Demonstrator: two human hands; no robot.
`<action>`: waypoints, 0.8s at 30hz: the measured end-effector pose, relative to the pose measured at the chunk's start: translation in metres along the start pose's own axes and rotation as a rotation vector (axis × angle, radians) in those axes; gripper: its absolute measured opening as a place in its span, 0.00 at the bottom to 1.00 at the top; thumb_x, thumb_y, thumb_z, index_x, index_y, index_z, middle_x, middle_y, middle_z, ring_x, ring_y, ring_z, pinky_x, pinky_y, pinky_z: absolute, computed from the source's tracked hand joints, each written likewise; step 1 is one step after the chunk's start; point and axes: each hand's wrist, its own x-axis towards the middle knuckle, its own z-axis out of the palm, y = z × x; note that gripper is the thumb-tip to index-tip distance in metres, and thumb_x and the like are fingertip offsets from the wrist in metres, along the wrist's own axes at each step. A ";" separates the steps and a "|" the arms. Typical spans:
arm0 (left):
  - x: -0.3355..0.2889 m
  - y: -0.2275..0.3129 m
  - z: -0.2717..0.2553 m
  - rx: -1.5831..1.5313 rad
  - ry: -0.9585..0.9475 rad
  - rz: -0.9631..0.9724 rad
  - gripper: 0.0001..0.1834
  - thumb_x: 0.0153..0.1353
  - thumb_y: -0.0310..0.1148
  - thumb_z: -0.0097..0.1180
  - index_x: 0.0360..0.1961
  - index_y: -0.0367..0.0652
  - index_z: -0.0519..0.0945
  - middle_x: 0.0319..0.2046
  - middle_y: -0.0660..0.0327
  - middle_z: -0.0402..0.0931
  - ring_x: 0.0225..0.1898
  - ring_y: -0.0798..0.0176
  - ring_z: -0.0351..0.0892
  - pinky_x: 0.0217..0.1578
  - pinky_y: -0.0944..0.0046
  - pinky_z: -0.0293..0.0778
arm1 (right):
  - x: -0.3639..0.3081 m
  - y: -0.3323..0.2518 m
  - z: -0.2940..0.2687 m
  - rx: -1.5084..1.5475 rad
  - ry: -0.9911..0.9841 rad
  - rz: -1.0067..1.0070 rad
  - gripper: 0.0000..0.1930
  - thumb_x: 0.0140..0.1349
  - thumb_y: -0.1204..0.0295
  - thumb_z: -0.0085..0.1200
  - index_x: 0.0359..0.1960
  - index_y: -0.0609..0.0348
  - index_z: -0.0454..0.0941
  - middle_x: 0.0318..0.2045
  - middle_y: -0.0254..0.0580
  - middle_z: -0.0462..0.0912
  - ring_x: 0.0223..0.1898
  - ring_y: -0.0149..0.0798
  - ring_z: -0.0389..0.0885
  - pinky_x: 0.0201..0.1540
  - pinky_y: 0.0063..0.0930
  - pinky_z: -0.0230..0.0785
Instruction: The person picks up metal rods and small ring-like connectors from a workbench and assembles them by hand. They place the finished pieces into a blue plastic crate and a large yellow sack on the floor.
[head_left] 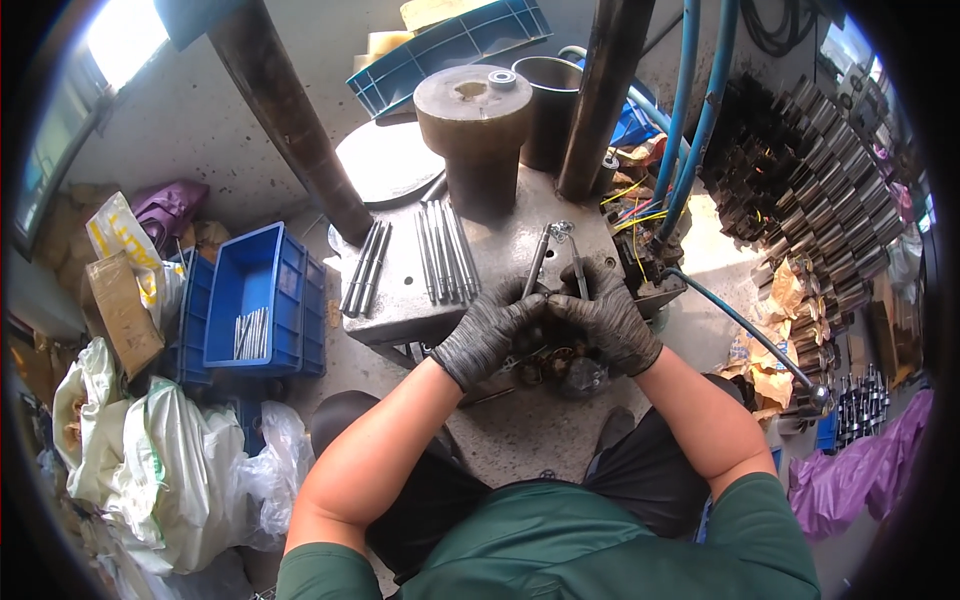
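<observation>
Head view: rods (537, 262), near ends apparently inside gloved hands (488, 330).

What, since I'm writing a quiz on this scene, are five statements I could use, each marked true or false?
1. The left hand grips a thin metal piece. True.
2. Both hands are bare. False: the left hand and the right hand wear dark gloves.
3. A small ring sits on top of the round block. True.
4. The bin with rods inside is right of the table. False: that blue bin is to its left.
5. Rods lie on the table in two groups. True.
</observation>
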 end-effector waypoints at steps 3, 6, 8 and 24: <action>-0.003 0.005 0.002 -0.093 0.055 0.024 0.12 0.70 0.36 0.60 0.50 0.44 0.80 0.33 0.68 0.79 0.28 0.75 0.75 0.28 0.75 0.73 | -0.001 -0.003 0.002 0.121 -0.033 0.091 0.26 0.59 0.69 0.69 0.58 0.62 0.74 0.43 0.38 0.78 0.47 0.33 0.76 0.53 0.31 0.73; -0.001 0.008 0.000 -0.300 0.164 0.017 0.12 0.68 0.34 0.59 0.49 0.41 0.79 0.32 0.65 0.80 0.26 0.73 0.76 0.23 0.74 0.71 | -0.004 -0.009 0.000 0.301 -0.173 0.051 0.34 0.56 0.72 0.66 0.66 0.62 0.68 0.48 0.44 0.77 0.52 0.37 0.75 0.57 0.34 0.72; -0.001 0.014 -0.008 -0.296 0.175 0.040 0.11 0.67 0.33 0.59 0.47 0.40 0.79 0.30 0.64 0.80 0.25 0.72 0.76 0.22 0.74 0.70 | -0.005 -0.010 -0.005 0.070 -0.153 -0.062 0.37 0.54 0.74 0.64 0.68 0.62 0.66 0.50 0.47 0.76 0.54 0.41 0.75 0.58 0.36 0.72; 0.001 0.011 -0.027 -0.343 0.211 0.128 0.05 0.65 0.28 0.58 0.38 0.43 0.73 0.18 0.63 0.73 0.14 0.70 0.68 0.15 0.72 0.64 | 0.000 -0.030 -0.010 -0.868 0.013 -0.728 0.33 0.42 0.84 0.59 0.57 0.56 0.81 0.45 0.49 0.83 0.46 0.57 0.79 0.50 0.46 0.74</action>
